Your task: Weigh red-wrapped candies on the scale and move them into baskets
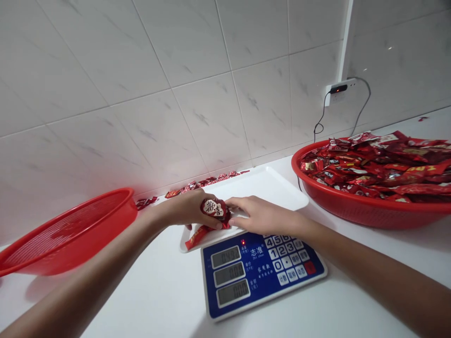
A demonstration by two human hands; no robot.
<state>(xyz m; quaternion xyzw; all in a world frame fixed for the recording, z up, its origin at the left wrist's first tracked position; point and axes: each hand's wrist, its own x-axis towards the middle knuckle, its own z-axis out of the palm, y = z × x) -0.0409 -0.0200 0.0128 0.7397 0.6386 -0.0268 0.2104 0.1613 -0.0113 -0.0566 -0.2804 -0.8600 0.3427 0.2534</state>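
Observation:
My left hand (190, 209) is closed around a small red pouch (213, 208) with white characters on it, held over the near left corner of the white scale tray (268, 185). My right hand (259, 215) rests beside it, fingers curled against the pouch's right side. A red candy wrapper (196, 237) pokes out below the pouch over the tray's edge. The blue electronic scale (260, 272) with its displays and keypad sits directly in front of both hands.
A large red basket (352, 206) heaped with red wrapped candies (384, 164) stands at the right. A red mesh basket (66, 234) lies tilted at the left. Loose candies (200, 185) line the tiled wall. A wall socket (338, 89) with cable hangs above.

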